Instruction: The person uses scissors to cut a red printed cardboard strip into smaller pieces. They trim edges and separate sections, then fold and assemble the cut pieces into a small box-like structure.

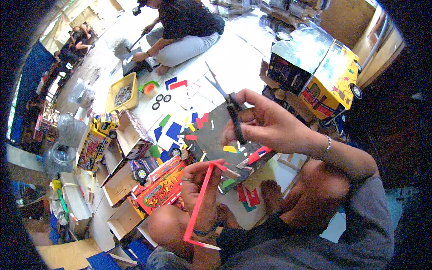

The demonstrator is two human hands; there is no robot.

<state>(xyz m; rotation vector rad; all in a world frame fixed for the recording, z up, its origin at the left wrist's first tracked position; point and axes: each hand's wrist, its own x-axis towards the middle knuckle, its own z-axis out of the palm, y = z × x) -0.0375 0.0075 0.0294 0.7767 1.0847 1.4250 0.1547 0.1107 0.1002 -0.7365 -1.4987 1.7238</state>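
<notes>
My right hand is raised over a dark board, its fingers hooked in the black handles of a pair of scissors. The blades point up and away to the left, slightly apart. Lower and to the left, my left hand pinches a thin red strip bent at both ends; its lower end is pale. The scissors and strip are apart. On the board lie a yellow scrap, red pieces and small pale offcuts.
Wooden toy trucks stand left and right. Open wooden boxes lie near my left knee. Beyond the board are coloured scraps, small wheels and a yellow basin. Another person sits farther off, working.
</notes>
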